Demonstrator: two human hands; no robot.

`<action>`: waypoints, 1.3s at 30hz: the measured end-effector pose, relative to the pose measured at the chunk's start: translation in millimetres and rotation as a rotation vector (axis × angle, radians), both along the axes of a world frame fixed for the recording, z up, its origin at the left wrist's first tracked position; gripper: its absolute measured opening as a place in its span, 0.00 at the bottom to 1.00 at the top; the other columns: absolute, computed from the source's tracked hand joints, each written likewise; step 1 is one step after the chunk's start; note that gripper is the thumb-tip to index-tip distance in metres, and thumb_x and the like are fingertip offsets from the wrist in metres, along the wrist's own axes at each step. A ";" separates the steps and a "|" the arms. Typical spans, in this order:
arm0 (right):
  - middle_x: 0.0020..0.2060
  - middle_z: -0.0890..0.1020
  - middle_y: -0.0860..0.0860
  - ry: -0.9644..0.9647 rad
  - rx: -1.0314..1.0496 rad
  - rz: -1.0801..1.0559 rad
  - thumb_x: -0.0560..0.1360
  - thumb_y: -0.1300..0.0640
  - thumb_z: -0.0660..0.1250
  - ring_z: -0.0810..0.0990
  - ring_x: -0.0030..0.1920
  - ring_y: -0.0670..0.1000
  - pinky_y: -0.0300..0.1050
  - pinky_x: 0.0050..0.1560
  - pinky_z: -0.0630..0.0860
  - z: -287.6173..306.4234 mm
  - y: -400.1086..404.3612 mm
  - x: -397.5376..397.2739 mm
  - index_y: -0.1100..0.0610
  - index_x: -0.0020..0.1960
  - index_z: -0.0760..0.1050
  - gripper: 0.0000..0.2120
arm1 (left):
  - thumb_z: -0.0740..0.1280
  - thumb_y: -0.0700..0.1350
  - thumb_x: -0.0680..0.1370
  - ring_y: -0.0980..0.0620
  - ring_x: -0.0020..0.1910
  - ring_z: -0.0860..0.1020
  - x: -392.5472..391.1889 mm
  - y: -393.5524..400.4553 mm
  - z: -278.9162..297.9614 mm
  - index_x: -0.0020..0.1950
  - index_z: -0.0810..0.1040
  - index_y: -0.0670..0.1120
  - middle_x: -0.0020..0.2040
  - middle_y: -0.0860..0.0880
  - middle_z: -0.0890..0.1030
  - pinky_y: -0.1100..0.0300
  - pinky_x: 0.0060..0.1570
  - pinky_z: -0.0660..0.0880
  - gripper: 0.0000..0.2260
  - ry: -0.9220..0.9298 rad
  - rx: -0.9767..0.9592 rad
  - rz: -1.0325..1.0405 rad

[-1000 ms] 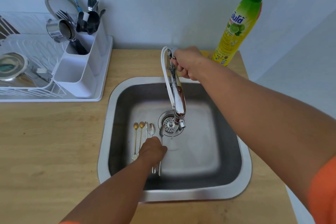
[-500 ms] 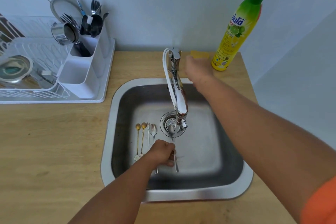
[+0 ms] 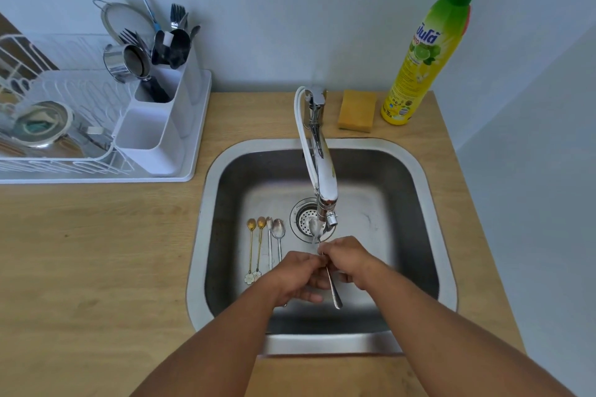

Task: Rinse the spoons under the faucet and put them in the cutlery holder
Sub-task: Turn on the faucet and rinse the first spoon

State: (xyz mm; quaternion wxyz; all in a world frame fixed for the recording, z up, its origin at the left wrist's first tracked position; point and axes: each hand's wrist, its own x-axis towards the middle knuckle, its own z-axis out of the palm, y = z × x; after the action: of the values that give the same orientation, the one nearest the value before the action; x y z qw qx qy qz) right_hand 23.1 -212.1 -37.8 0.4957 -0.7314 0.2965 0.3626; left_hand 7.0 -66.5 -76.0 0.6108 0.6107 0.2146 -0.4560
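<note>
Both hands hold one silver spoon [image 3: 332,287] over the steel sink [image 3: 429,190]; its bowl sits under the faucet [image 3: 324,171] spout, where water runs. My left hand [image 3: 298,274] grips the handle from the left, and my right hand [image 3: 346,256] pinches it nearer the bowl. Several more spoons lie side by side on the sink floor: two gold ones [image 3: 254,245] and two silver ones [image 3: 277,235]. The white cutlery holder [image 3: 154,138] stands on the counter at the left, its back compartments full of forks and dark utensils.
A white dish rack [image 3: 64,126] with a metal lid and cup stands left of the holder. A yellow sponge [image 3: 357,110] and a green-capped dish soap bottle [image 3: 425,58] are behind the sink. Wooden counter [image 3: 96,251] surrounds the sink.
My right hand left the faucet handle and came down to the spoon. My left hand lifted that spoon from the sink floor and brought its bowl under the spout.
</note>
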 end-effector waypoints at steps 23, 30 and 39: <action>0.37 0.80 0.48 -0.218 -0.130 0.134 0.81 0.55 0.61 0.76 0.33 0.49 0.45 0.35 0.73 -1.9 -14.1 -25.2 0.54 0.45 0.80 0.11 | 0.70 0.52 0.82 0.55 0.34 0.85 23.3 -26.9 -8.7 0.46 0.84 0.47 0.37 0.52 0.88 0.62 0.35 0.77 0.10 -0.260 0.200 0.457; 0.37 0.83 0.49 -0.223 -0.144 0.105 0.80 0.54 0.63 0.79 0.34 0.50 0.45 0.36 0.76 -2.1 -18.9 -25.2 0.53 0.43 0.81 0.11 | 0.72 0.47 0.81 0.55 0.36 0.84 8.2 -35.9 -7.4 0.51 0.86 0.46 0.40 0.50 0.88 0.61 0.32 0.77 0.06 -0.180 0.170 0.512; 0.39 0.84 0.49 -0.230 -0.146 0.118 0.81 0.55 0.61 0.79 0.34 0.49 0.44 0.35 0.75 1.1 -14.1 -36.8 0.52 0.44 0.82 0.12 | 0.75 0.54 0.77 0.53 0.35 0.84 8.4 -37.9 -2.9 0.48 0.87 0.47 0.37 0.51 0.88 0.54 0.39 0.79 0.11 -0.153 0.194 0.584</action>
State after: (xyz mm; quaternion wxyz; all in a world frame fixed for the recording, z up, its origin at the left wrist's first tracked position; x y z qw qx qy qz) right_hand -13.7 -226.3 -36.7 0.4499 -0.8183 0.2195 0.2824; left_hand 15.5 -104.4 -78.8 0.6692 0.6112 0.3767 -0.1913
